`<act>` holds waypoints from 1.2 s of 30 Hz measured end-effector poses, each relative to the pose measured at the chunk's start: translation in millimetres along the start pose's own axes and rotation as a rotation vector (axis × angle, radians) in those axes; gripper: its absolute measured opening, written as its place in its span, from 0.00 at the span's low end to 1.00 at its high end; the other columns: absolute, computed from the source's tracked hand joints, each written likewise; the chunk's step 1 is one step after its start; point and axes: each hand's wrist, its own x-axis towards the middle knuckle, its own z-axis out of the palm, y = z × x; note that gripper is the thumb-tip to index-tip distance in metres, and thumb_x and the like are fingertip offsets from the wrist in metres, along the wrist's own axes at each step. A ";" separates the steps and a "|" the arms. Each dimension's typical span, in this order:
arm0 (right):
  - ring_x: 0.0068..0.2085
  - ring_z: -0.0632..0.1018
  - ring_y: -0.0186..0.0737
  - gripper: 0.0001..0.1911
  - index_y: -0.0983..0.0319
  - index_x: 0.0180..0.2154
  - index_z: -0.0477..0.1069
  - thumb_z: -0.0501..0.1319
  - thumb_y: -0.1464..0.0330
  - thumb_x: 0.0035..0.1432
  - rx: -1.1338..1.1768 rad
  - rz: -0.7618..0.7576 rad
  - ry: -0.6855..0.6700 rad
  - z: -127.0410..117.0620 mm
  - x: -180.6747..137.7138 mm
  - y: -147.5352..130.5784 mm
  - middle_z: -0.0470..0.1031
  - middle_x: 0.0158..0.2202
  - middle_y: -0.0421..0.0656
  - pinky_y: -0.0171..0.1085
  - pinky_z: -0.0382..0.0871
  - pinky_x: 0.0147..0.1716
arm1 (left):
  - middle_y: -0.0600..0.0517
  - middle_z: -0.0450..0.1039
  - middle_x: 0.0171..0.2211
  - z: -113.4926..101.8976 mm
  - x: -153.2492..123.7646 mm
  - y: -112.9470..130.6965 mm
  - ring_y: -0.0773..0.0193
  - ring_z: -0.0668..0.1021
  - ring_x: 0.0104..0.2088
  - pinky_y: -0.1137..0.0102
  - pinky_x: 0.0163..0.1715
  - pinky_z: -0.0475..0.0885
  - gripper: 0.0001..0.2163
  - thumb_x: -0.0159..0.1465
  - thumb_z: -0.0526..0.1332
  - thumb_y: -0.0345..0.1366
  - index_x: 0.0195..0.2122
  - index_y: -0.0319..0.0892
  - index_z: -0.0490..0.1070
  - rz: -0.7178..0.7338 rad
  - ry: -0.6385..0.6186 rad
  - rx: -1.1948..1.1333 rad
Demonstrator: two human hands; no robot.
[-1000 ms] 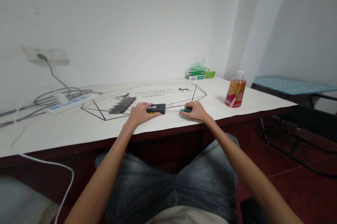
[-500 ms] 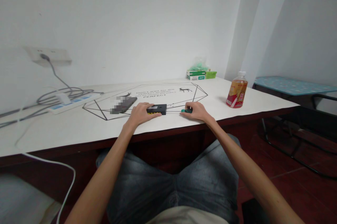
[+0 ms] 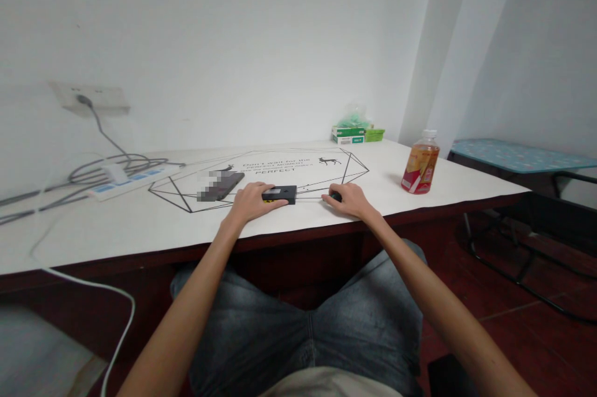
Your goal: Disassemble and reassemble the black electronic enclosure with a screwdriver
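- The left hand [image 3: 252, 200] lies on the white table [image 3: 116, 229] near its front edge, palm down; its fingers are curled onto the left end of a small black box [image 3: 282, 194] and grasp it there
- The small black box lies flat on the table, long side running left to right, between the two hands; a strip of yellow marks shows on its near face
- The right hand [image 3: 351, 200] rests on the table just right of the box, apart from it; its fingers are clenched over a small dark object [image 3: 336, 196], of which only a dark tip shows at the fingertips, the remainder being hidden under the hand
- Both hands and both things sit inside a black geometric print [image 3: 345, 168] with lettering on the tabletop
- A dark phone [image 3: 222, 185] lies flat just left of and slightly beyond the left hand, apart from it
- Far left, a white power strip [image 3: 135, 175] lies among grey cables; one cable runs up to a wall socket [image 3: 91, 98]; a white cable [image 3: 93, 288] hangs off the near left edge
- Right of the hands and well apart, a bottle [image 3: 420, 161] of amber drink stands upright with a red label
- At the far edge by the wall sit green and white boxes [image 3: 357, 132]
- The person's jeans [image 3: 303, 322] show below the table edge
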 end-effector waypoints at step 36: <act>0.31 0.74 0.41 0.19 0.58 0.39 0.73 0.68 0.51 0.55 0.002 0.024 0.031 2.4 2.7 1.2 0.78 0.30 0.41 0.35 0.52 0.31 | 0.43 0.77 0.56 -0.9 2.2 0.5 0.42 0.75 0.57 0.53 0.54 0.71 0.34 0.58 0.61 0.66 0.55 0.46 0.78 -0.027 -0.012 -0.018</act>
